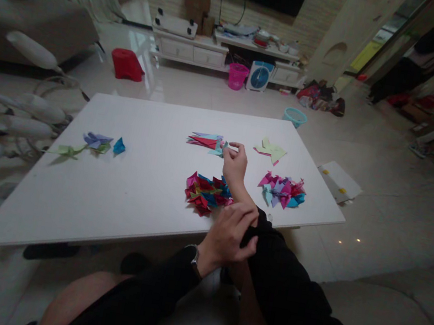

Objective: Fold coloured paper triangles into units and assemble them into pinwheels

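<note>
Beyond the pile of folded paper pieces (207, 191), my right hand (236, 163) reaches over the white table. Its thumb and forefinger are closed on the tip of a pale teal folded paper (217, 150). That paper lies at the end of a row of narrow red and blue folded papers (204, 140). My left hand (229, 235), with a watch on the wrist, is curled round the black right sleeve (258, 226) near its cuff. To the right are a pink, purple and blue origami pile (282, 191) and pale green folded papers (272, 150).
At the table's (144, 194) left lie blue and green origami pieces (97, 142). White lamp arms (33, 106) stand close to its left edge. A red stool (127, 64), a pink basket (237, 76) and a teal basket (294, 117) are on the floor beyond.
</note>
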Demonstrator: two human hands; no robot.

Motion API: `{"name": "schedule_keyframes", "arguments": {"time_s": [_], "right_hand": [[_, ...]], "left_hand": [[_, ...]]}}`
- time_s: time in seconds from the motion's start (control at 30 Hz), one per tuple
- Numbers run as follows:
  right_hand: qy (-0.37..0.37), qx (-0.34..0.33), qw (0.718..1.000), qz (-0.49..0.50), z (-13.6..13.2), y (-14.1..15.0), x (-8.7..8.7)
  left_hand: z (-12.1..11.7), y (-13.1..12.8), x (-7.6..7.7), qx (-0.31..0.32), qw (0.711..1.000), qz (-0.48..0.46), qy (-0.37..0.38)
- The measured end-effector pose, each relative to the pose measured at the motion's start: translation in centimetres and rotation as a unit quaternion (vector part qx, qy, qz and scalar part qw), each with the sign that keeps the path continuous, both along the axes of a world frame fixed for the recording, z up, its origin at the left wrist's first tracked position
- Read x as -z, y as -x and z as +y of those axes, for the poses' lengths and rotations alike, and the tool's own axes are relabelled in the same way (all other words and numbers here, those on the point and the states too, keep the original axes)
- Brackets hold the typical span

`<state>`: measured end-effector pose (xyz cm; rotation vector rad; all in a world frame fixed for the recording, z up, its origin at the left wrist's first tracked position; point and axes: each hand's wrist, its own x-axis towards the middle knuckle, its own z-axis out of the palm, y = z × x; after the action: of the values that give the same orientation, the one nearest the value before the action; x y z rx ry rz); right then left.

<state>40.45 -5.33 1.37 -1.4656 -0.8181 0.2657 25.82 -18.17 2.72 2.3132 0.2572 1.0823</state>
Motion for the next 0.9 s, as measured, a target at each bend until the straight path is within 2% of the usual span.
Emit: {"name": "schedule_keyframes", "arguments": {"time_s": [0.1,0.2,0.3,0.4,0.53,0.63,0.77,0.9], "right_hand": [[-0.018,-0.013,0.999,-0.027,0.2,0.2,0.1],[0.015,0.004,0.996,-0.087,-0.1,0.6,-0.3],[0.071,0.054,0.983,-0.160,-0.5,1.0,-1.0],[0.101,0.071,0.973,-0.195,-0.6,1.3,-1.5],[0.021,0.040,0.992,-0.116,-0.2,1.6,-1.1],[-0.035,0.017,0.997,-0.061,0.0,1.8,-0.5],[-0.071,-0.008,0.997,-0.040,0.3,1.6,0.1],[-0.108,-0.006,0.994,-0.006,0.8,0.9,0.4]], "left_hand": [[0.6,-0.3,0.2,-0.034,0.999,0.001,0.002],[-0.2,-0.3,0.3,0.000,0.999,-0.035,0.001],[-0.6,0.0,-0.1,0.040,0.998,-0.056,0.009],[0.5,0.1,-0.5,0.021,0.999,-0.050,0.000],[1.6,-0.1,-0.3,-0.049,0.998,-0.046,0.001],[0.7,-0.4,0.2,-0.037,0.998,-0.045,-0.023],[-0.1,-0.5,0.6,-0.002,0.997,-0.026,-0.069],[0.9,-0.4,0.3,-0.056,0.997,-0.020,-0.052]]}}
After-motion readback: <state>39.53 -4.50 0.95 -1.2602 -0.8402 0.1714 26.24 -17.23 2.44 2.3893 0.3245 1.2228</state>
